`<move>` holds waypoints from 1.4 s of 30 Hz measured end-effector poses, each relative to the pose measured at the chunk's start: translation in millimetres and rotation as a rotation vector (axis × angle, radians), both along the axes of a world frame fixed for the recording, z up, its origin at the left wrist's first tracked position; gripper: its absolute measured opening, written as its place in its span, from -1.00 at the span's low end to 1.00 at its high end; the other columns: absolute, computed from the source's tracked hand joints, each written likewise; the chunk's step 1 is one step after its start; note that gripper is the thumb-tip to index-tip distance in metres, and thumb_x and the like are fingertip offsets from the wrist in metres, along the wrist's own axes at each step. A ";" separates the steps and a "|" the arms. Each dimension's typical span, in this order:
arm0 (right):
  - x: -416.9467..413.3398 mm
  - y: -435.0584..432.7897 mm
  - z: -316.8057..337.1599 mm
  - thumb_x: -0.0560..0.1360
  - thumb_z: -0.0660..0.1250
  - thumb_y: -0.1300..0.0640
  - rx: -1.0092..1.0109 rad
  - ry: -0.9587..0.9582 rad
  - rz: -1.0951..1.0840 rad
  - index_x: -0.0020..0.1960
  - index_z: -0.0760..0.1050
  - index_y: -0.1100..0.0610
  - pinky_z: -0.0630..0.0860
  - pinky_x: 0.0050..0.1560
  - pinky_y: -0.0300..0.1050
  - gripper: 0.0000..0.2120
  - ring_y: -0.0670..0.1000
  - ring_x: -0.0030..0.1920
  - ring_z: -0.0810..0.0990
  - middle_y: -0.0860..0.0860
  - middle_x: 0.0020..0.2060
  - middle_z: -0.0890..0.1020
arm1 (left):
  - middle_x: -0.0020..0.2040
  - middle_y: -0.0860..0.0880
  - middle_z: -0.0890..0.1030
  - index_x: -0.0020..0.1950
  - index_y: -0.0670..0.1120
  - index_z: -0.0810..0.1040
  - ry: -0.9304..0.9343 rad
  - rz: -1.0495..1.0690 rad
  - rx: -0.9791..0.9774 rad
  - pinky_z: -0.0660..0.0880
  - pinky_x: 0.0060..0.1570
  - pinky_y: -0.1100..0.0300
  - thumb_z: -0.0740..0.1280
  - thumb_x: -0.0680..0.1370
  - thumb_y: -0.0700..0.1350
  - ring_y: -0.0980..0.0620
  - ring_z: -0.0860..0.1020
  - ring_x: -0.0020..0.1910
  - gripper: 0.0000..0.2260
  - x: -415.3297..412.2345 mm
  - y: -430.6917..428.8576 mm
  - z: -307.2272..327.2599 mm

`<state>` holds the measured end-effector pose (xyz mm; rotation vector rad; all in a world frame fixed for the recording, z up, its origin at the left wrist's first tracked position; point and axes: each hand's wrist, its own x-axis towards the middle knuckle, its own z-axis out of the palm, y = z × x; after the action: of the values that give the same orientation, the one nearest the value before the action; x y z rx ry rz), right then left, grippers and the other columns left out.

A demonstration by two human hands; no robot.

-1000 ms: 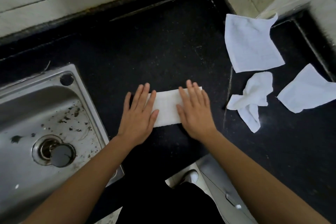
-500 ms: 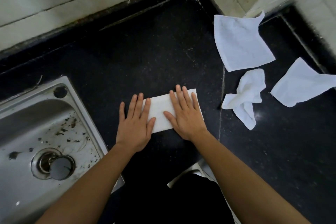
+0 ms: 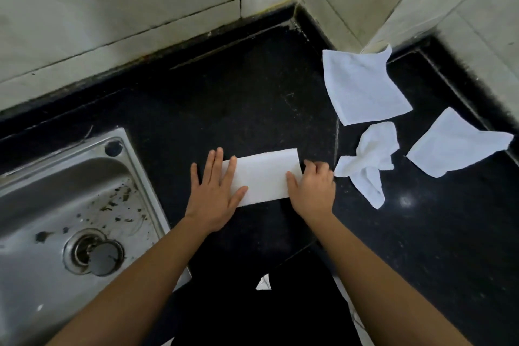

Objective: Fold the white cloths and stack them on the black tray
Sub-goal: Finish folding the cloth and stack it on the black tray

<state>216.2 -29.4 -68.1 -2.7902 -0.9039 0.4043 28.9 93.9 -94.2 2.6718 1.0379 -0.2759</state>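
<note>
Your left hand (image 3: 214,194) lies flat-fingered on the mid-frame folded white cloth (image 3: 265,174), your right hand (image 3: 313,191) pinches its right end; pull unevenly and the layers could skew.

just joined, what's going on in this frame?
A person is folding a white cloth on a black counter beside a steel sink. The left hand lies flat, pressing the left end of the folded cloth. The right hand grips its right end, fingers curled over the edge. Three more cloths wait on the right, not yet folded: a flat cloth, a crumpled cloth and a third cloth lying loose.
</note>
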 end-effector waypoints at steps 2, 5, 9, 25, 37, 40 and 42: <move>7.4 2.3 5.1 0.55 0.32 -0.08 -0.022 0.120 -0.021 0.26 0.52 0.16 0.44 0.16 0.07 -0.60 0.16 0.17 0.49 0.14 0.19 0.49 | 0.61 -0.15 -0.27 0.62 -0.02 -0.19 0.021 -0.046 0.023 -0.19 0.50 -0.30 -0.15 0.61 0.33 -0.12 -0.29 0.58 -0.31 12.0 -6.9 7.2; 17.1 10.9 14.5 0.51 0.34 -0.01 0.027 0.387 -0.120 0.10 0.56 0.08 0.51 -0.04 -0.06 -0.77 0.09 0.04 0.58 0.05 0.03 0.58 | 0.58 -0.15 -0.35 0.60 -0.03 -0.27 0.134 -0.162 0.045 -0.25 0.46 -0.34 -0.20 0.58 0.37 -0.11 -0.35 0.56 -0.27 33.2 -11.7 10.8; 28.4 15.2 20.2 0.47 0.43 0.11 0.197 0.704 -0.350 0.17 0.52 0.06 0.46 -0.09 -0.16 -0.71 0.02 0.04 0.59 -0.04 -0.04 0.59 | 0.59 -0.11 -0.34 0.60 -0.01 -0.28 0.170 -0.144 0.009 -0.24 0.47 -0.32 -0.21 0.57 0.39 -0.09 -0.32 0.57 -0.26 38.1 -13.7 0.6; -31.8 52.7 32.9 0.50 0.47 0.13 0.349 0.933 0.008 0.19 0.63 0.02 0.50 -0.08 -0.26 -0.73 -0.14 -0.17 0.59 -0.09 -0.20 0.61 | 0.23 -0.05 0.53 0.36 -0.05 0.43 -0.805 1.387 -0.779 0.47 0.16 0.06 0.08 0.66 0.12 0.03 0.52 0.15 -0.62 -0.2 1.8 38.0; -74.1 62.7 18.8 0.58 0.36 0.08 0.250 0.788 0.243 0.35 0.54 0.07 0.56 0.16 -0.15 -0.65 -0.10 0.00 0.62 -0.06 0.06 0.63 | 0.15 -0.09 0.63 0.24 -0.05 0.49 -0.819 1.272 -0.852 0.55 0.01 0.08 0.09 0.70 0.00 0.02 0.59 0.08 -0.74 -23.5 14.6 38.5; -54.5 40.3 14.0 0.59 0.29 0.15 0.365 0.382 0.447 0.28 0.58 0.09 0.59 0.05 -0.08 -0.73 -0.05 0.00 0.59 -0.01 0.13 0.58 | 0.24 -0.06 0.57 0.31 -0.05 0.49 -0.658 0.876 -0.475 0.47 0.16 0.08 0.14 0.68 -0.03 -0.02 0.53 0.19 -0.74 -30.8 8.8 36.7; -42.1 30.8 3.8 0.60 0.24 0.11 0.348 0.088 0.651 0.33 0.53 0.14 0.57 0.13 0.04 -0.67 0.08 0.17 0.55 0.08 0.27 0.53 | 0.38 -0.11 0.46 0.40 -0.10 0.44 -0.501 0.498 -0.176 0.38 0.32 0.02 0.12 0.67 0.01 -0.06 0.41 0.36 -0.64 -37.6 3.6 29.4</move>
<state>174.1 1.4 -64.3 -2.0991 -1.6680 0.4002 -8.7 97.5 -64.8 2.0703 1.3661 0.3627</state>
